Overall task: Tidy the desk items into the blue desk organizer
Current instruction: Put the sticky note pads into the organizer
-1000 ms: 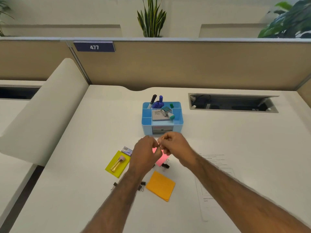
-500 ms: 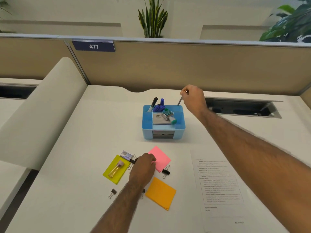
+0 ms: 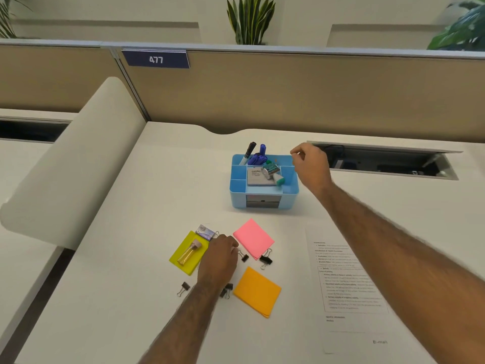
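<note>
Right hand [image 3: 311, 166] has let go, loose-fingered beside the blue organizer [image 3: 237, 197]; left hand [image 3: 219, 258] hides its grip

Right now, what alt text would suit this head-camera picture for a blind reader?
A person's right hand hovers beside a blue desk organizer holding markers; the left hand rests among binder clips and coloured sticky notes on a white desk.
</note>
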Demonstrator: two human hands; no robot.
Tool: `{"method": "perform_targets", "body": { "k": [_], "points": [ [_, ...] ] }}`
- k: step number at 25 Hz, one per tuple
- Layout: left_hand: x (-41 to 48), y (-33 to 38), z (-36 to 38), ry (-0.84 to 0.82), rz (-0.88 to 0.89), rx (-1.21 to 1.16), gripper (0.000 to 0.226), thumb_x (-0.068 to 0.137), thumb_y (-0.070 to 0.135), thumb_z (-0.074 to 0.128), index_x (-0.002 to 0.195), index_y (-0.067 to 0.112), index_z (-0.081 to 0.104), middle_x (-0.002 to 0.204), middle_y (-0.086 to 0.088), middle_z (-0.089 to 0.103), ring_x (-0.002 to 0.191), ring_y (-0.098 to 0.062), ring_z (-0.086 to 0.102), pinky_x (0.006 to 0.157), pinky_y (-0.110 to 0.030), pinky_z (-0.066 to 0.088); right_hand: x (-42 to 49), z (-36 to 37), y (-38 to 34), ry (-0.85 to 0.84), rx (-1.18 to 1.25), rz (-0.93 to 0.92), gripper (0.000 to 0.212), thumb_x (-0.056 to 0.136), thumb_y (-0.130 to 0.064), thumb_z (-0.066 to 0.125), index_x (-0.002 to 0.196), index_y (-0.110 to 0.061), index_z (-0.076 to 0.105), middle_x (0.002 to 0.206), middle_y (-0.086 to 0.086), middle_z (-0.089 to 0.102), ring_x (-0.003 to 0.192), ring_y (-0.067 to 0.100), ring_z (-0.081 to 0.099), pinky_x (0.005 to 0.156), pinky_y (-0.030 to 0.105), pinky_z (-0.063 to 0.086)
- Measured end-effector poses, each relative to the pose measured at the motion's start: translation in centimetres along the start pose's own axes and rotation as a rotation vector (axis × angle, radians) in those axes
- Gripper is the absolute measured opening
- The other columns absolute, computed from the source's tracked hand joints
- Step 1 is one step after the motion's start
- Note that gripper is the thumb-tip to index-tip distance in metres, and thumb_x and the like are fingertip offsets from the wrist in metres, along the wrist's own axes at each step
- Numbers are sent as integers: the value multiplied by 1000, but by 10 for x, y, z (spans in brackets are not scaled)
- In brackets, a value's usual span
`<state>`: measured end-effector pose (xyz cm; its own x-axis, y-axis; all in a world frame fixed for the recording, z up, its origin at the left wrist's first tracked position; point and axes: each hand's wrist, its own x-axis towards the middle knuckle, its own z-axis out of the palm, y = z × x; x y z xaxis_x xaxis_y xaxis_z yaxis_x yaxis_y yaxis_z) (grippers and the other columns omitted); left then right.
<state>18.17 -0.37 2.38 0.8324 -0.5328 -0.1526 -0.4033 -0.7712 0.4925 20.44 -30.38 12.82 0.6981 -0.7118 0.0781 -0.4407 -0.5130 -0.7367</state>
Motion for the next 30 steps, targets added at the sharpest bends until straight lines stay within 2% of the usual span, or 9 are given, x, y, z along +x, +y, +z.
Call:
{"method": "perform_targets", "body": {
  "k": [3,9,12,14,19,23,26,28,30],
  "points": [
    [-5,7,1,43,-22,16,25,98,33,53,119,21,62,119,1,60,111,-15,52,91,-29,46,-66,-2,8,56,66,-43,13,96,-16,55,99,-15,68,87,-3,67,78,14,63,71,30,53],
    [32,30,5,-68,-47,212,60,86,52,66,133,18,49,129,-3,53,117,-21,48,93,-35,47,-169,47,51,-319,-124,9,12,94,-17,56,99,-19,67,97,-4,67,84,10,61,76,30,53],
    [50,37,9,-118,-113,312,70,80,55,71,133,18,46,129,-6,52,118,-23,49,92,-38,48,-183,56,55,-349,-150,20,16,94,-17,56,104,-17,68,103,-3,67,88,11,61,77,29,53],
    [58,38,12,-133,-182,269,65,82,48,73,132,17,46,129,-7,53,119,-25,50,92,-39,49,-184,56,54,-349,-167,34,17,95,-17,55,106,-17,68,105,-1,67,88,11,61,77,28,53],
    [65,29,3,-109,-282,-47,21,91,20,66,107,7,64,108,-10,68,95,-23,62,81,-36,53,-179,48,46,-331,-143,70,16,95,-18,55,108,-18,66,107,-2,66,88,10,59,76,27,51],
    [57,38,-31,-9,-385,-543,10,86,13,73,81,8,66,87,-9,69,77,-23,62,76,-41,56,-170,38,33,-229,-31,187,31,92,-32,65,121,-24,58,107,-5,63,88,9,60,76,29,54],
    [45,51,-61,-4,-395,-837,10,89,13,71,91,4,68,84,-11,69,70,-20,62,52,-22,53,-166,34,20,-227,208,343,53,85,-38,74,130,-23,50,114,-4,60,93,12,62,70,28,54],
    [42,59,-73,-78,-408,-1079,12,90,13,71,95,3,68,82,-11,64,73,-19,61,56,-20,53,-163,29,10,-238,409,410,47,85,-32,74,126,-18,56,114,-3,64,94,15,65,72,32,59],
    [45,67,-73,-139,-412,-1200,12,89,14,72,93,3,68,80,-11,62,72,-19,60,65,-27,56,-158,20,0,-215,583,423,30,90,-22,69,118,-12,63,104,2,71,82,16,71,67,31,60]
  ]
}}
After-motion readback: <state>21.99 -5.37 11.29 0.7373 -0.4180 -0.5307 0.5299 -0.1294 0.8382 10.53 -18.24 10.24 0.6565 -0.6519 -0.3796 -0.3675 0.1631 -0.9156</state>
